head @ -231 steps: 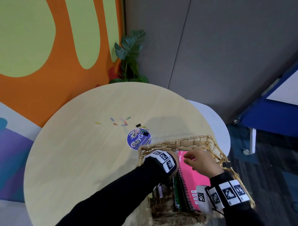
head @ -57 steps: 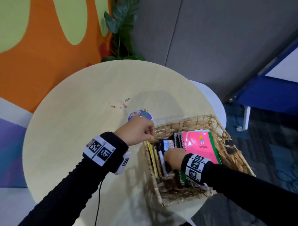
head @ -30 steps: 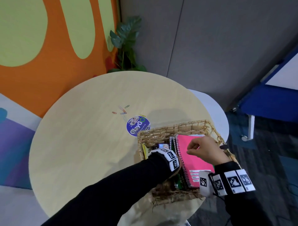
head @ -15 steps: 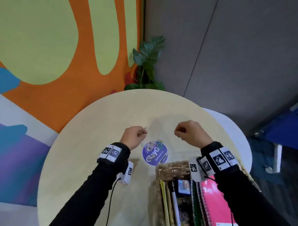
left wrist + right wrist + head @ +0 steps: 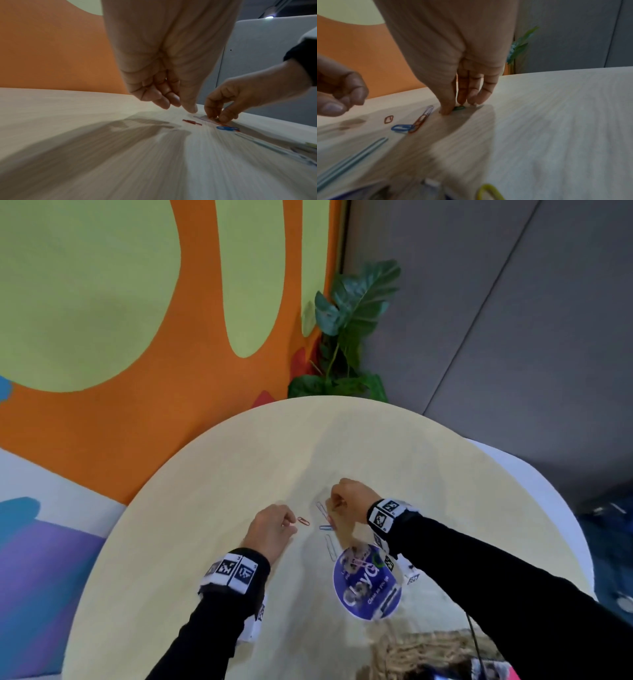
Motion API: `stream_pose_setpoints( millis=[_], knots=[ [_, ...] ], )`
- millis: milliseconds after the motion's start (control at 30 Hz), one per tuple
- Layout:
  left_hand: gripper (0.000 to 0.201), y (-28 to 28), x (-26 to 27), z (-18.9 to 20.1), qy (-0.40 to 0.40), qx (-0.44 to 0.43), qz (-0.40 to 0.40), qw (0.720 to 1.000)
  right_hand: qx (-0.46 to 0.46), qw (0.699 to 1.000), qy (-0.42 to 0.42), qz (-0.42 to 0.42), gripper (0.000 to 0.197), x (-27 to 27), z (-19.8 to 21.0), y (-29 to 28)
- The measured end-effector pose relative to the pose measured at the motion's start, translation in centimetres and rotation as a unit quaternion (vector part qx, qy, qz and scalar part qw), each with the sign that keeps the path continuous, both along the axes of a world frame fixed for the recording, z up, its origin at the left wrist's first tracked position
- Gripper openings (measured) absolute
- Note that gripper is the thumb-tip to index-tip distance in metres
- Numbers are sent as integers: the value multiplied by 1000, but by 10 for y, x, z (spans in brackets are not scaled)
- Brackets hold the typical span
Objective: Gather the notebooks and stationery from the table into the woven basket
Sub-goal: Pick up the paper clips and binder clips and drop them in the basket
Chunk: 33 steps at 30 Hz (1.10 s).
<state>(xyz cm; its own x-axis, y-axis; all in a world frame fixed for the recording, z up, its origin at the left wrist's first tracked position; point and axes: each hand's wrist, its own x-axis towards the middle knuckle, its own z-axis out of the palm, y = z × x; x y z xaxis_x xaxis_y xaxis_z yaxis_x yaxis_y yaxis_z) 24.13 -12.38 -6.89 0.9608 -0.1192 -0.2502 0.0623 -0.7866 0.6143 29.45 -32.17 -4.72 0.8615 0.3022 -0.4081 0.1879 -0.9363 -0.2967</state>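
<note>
Right hand (image 5: 349,498): thumb, fingertips pinch green paper clip (image 5: 459,108) on tabletop (image 5: 205,508), beyond blue disc (image 5: 368,590).
Left hand (image 5: 272,530): fingers loosely curled, empty, beside red paper clip (image 5: 303,521), beyond-left of blue disc.
Woven basket (image 5: 421,652): near side of blue disc.

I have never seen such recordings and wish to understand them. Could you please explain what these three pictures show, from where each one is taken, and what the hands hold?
There is no machine here: a person works with bare hands and wears cameras. One picture is from the head, looking down on a round table. The other two are from each wrist, looking along the hand. Coloured paper clips and a round blue disc lie on the table; the woven basket shows at the bottom. The right hand pinches a green paper clip against the table. The left hand hovers beside a small red clip; nothing shows in its grip.
</note>
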Motion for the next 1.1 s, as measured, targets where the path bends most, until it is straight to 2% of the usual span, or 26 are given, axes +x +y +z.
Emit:
stream_pose_setpoints(
  millis=[133,333,500,567,700,800,967,1033,1100],
  knots=[
    [14,-1,11,-5,16,12,-15,1000,-35,999,26,8,23,11,-10,6],
    [20,-15,33,-4,35,41,-91,994,-74,996,53,2,29,6,-10,4],
    [17,-23,48,-1,44,100,-183,977,-10,1000,14,-15,8,-6,34,-13],
    [12,-23,49,-5,26,111,-208,971,35,999,-14,-24,8,-19,60,-24],
    [6,-19,49,-10,-31,125,-248,960,115,989,-85,-35,9,-68,111,-51],
    [6,-19,44,-18,-76,141,-267,950,135,985,-97,-45,13,-126,137,-71],
    [9,-13,32,-30,-109,194,-288,931,84,995,-13,-48,4,-222,133,-95],
    [12,-12,33,-36,-110,212,-282,929,65,997,31,-41,10,-253,121,-96],
    [18,-18,30,-21,-103,232,-259,932,44,994,92,-34,19,-280,101,-94]
  ],
)
